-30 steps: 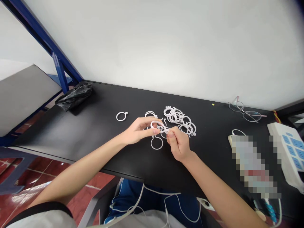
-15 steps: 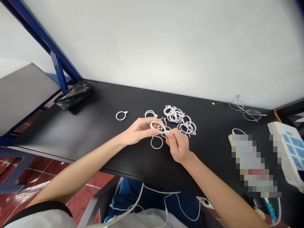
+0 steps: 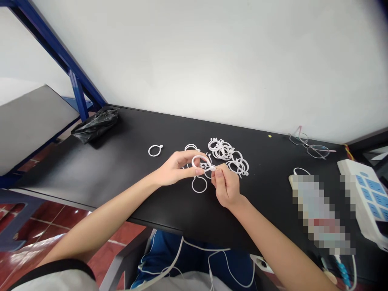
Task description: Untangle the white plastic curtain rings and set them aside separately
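White circular plastic ring (image 3: 209, 161) pinched by left hand (image 3: 176, 167), right hand (image 3: 226, 186) pinching knobbed end (image 3: 212, 167); apparently fastening step, next move needing steady pressure.

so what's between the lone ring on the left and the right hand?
Head view: the left hand, the white ring it holds, and loose rings.

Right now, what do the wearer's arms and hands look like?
Left hand and right hand are bare: no gloves, watch or bracelet visible. Both forearms are uncovered too. The left sleeve is pale grey with a black cuff; the right sleeve is out of view.
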`<state>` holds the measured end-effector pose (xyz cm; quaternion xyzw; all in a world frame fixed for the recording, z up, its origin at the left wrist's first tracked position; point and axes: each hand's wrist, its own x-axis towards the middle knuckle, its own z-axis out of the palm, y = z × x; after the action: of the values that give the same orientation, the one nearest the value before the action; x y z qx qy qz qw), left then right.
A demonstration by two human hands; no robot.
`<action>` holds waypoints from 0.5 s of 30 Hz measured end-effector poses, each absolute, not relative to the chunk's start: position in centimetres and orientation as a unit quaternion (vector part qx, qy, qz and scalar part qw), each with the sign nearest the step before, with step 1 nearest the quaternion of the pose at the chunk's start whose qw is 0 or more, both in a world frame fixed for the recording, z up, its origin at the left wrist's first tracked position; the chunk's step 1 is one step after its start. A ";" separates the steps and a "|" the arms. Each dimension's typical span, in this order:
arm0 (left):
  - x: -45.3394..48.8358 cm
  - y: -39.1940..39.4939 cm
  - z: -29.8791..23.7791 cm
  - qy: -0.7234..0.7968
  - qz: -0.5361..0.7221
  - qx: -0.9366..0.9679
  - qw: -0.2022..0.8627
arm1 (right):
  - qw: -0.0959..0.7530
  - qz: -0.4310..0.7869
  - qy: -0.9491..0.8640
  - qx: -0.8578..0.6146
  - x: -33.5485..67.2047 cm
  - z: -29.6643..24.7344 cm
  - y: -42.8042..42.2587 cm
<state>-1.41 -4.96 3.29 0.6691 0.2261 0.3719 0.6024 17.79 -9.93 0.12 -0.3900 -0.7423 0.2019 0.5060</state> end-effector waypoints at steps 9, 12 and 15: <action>-1.3 -5.0 3.4 0.223 0.365 0.675 0.601 | 0.521 0.180 -0.732 -0.400 17.7 0.1 -10.0; -1.3 -5.1 3.4 0.216 0.366 0.678 0.599 | 0.526 0.173 -0.733 -0.396 17.7 0.1 -10.0; -1.3 -5.0 3.4 0.217 0.366 0.684 0.593 | 0.521 0.172 -0.737 -0.395 17.8 0.2 -10.0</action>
<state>-1.31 -5.02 3.44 0.6837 0.2169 0.3656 0.5931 17.78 -10.01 0.16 -0.3949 -0.7369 0.1718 0.5211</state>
